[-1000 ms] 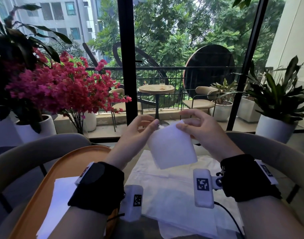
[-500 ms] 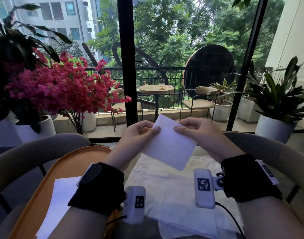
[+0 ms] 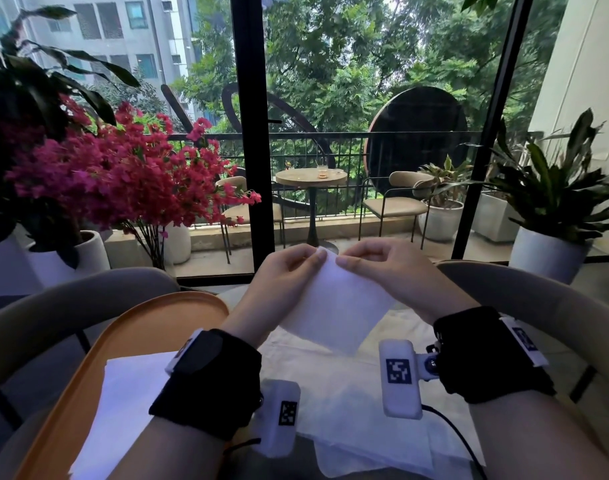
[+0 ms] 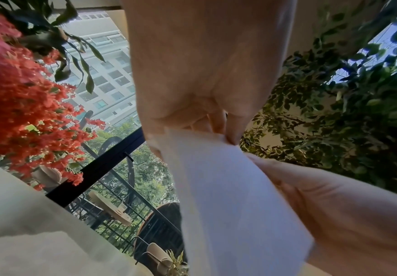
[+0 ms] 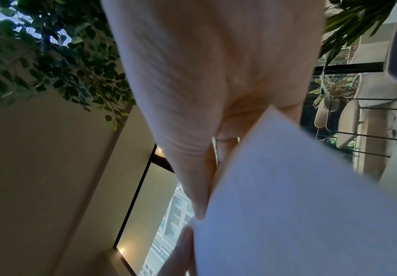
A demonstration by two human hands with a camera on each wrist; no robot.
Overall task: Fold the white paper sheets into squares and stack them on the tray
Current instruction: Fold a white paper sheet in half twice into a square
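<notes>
Two hands hold up one white paper.
The left hand (image 3: pixel 282 271) and right hand (image 3: pixel 382 268) both pinch the folded paper (image 3: pixel 341 306) at its top corner.

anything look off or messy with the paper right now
Nothing is damaged or spilled. The folded sheet hangs tilted in the air, pinched at its top corner by the left hand and right hand. The white sheet on the tray lies askew to its rim.
</notes>
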